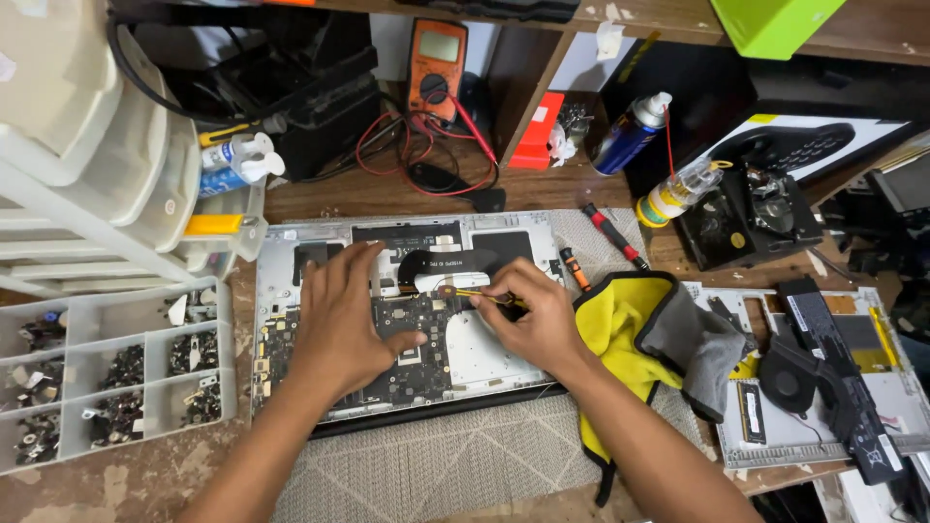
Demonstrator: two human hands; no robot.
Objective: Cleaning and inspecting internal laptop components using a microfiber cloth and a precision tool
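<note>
Scene: we look down at an opened laptop (407, 320) lying bottom-up on a grey mat (436, 465) on a cluttered wooden tabletop (145, 475).
Left hand (339, 320): we rest it flat, fingers spread wide, on the exposed circuit board (407, 363), holding nothing.
Right hand (533, 315): we pinch a thin yellow-handled tool (480, 295), its tip near the middle of the laptop, just below a black strip.
Progress: the bottom cover is already off and the board is bare; the board itself sits in place, so we judge the work to be midway.
Left of us: a compartment tray of screws (116, 378).
Right of us: a yellow and grey cloth (649, 334), touching the laptop's edge, and beyond it another dismantled laptop shell (823, 378).
Behind: an orange multimeter (436, 63) with red leads.
</note>
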